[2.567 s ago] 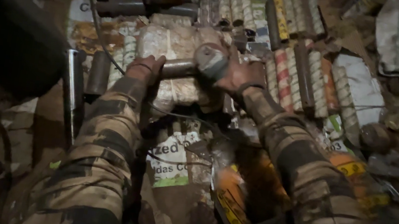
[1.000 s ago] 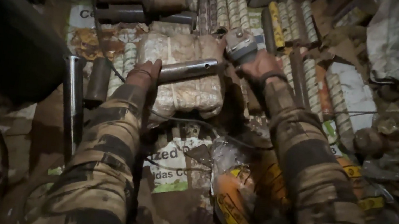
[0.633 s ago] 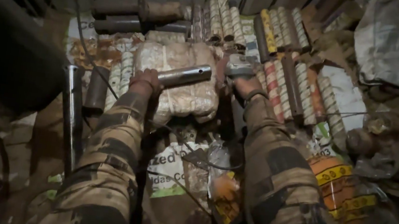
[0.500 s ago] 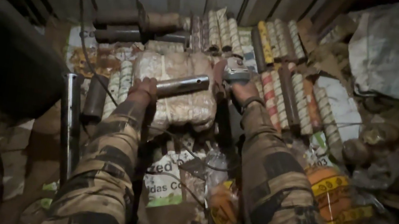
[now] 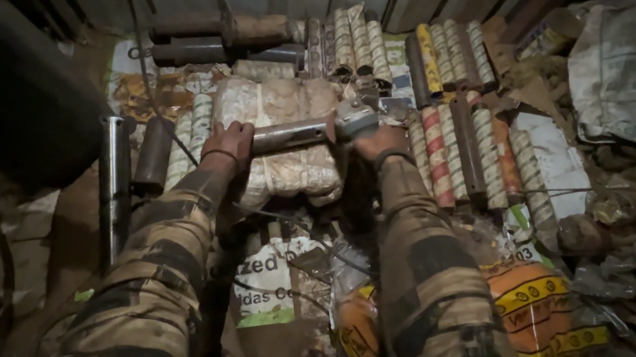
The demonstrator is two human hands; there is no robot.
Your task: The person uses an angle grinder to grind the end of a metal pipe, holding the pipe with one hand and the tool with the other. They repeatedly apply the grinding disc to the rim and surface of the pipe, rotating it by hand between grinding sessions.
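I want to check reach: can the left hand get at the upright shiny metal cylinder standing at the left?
Probably yes: the left hand grips the grey metal pipe, but the shiny metal cylinder stands close, nothing between.

A grey metal pipe [image 5: 304, 129] lay tilted across a plastic-wrapped bundle [image 5: 289, 149]. The left hand [image 5: 228, 142] held its lower end. The right hand [image 5: 378, 140] gripped its upper end.

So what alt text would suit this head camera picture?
Two camouflage-sleeved arms reach down: the left hand and right hand grip opposite ends of a grey metal tube above a plastic-wrapped bundle, amid wrapped rolls and sacks.
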